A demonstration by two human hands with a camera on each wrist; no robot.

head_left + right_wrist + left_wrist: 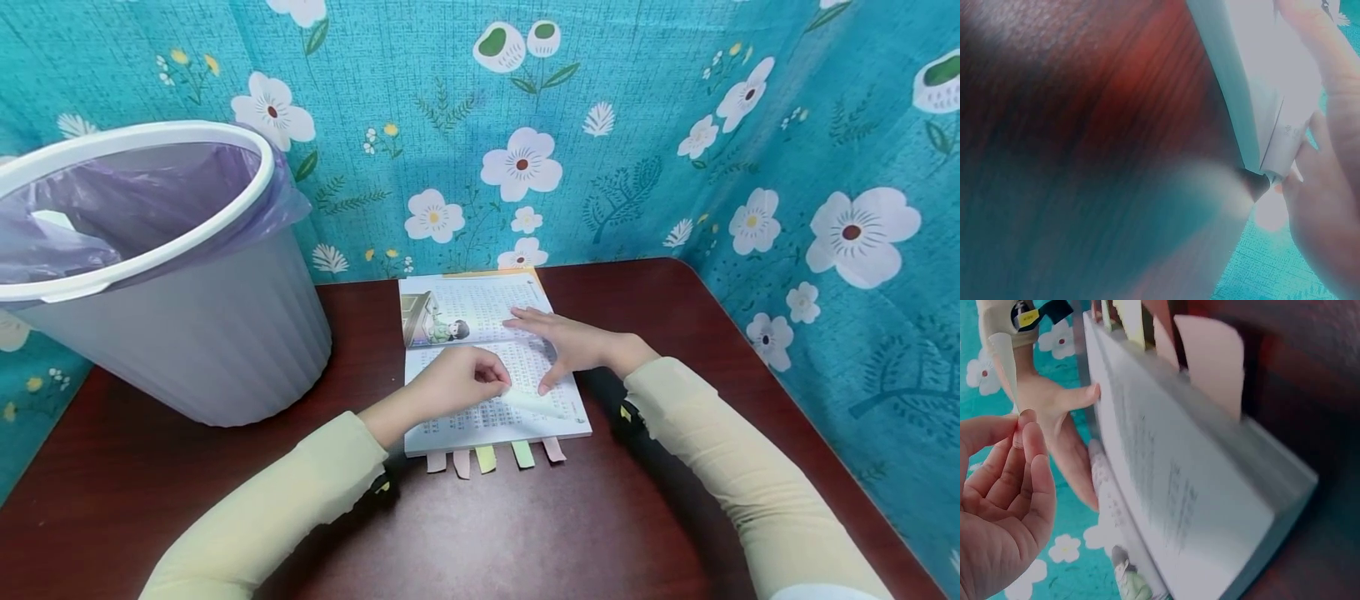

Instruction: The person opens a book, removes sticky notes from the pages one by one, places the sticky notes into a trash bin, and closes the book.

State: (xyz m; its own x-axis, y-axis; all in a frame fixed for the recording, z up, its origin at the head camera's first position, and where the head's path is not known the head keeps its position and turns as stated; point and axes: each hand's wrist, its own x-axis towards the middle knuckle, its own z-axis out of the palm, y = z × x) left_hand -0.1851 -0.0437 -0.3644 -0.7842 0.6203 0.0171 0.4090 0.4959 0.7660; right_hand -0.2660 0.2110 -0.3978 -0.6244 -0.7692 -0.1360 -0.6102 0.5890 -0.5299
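An open book (450, 419) with printed text and a picture on its far page lies on the table. Over its near page my left hand (456, 385) pinches a pale paper strip (534, 403) between thumb and fingertips. In the left wrist view the strip (1004, 362) sticks up from the fingertips, apart from the page. My right hand (576, 342) rests on the right part of the book, its fingers spread and holding nothing. Several coloured paper tabs, one of them yellow (486, 459), stick out from the book's near edge.
A large grey bin (247, 333) lined with a purple bag (187, 179) stands at the left, with a small white piece (54, 219) inside. The dark red table (510, 533) meets a teal flowered cloth (360, 100) at the back and right.
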